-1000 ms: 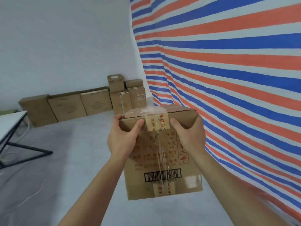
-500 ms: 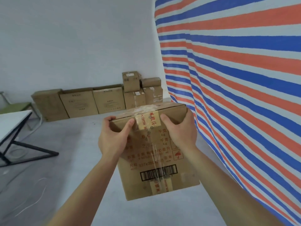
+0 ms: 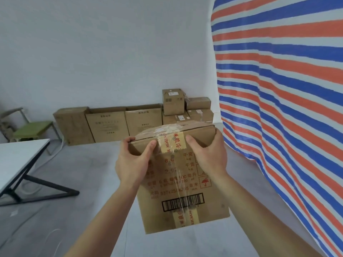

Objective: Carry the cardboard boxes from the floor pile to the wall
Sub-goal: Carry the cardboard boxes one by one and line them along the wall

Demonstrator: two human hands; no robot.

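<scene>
While the cardboard box (image 3: 181, 191) hung in the air before the person, well short of the wall (image 3: 111, 52), the left hand (image 3: 132, 164) gripped its upper left corner, thumb on the near face and fingers curled over the top edge. The right hand (image 3: 207, 156) clamped the upper right corner in the same way. Both hands held only the top rim, so the whole weight hung below them. The carry would probably go better with the box drawn close to the body and one palm slid beneath it. The handling symbols printed on the near face suggested the taped top should stay level and the set-down be gentle.

At far left a green-seated chair (image 3: 31, 128) stood against the wall, with a white worktop (image 3: 16, 160) on black angled legs just in front of it. Grey floor (image 3: 92, 173) stretched ahead, with no obstacle visible on the straight line to the wall. There a row of large boxes (image 3: 107, 125) leaned or stood touching one another. At its right end smaller boxes were stacked, one small box (image 3: 173, 101) on top. A red, white and blue striped tarpaulin (image 3: 278, 89) closed off the right side, near the person's right arm, so the walking line wanted to stay a little left of it.
</scene>
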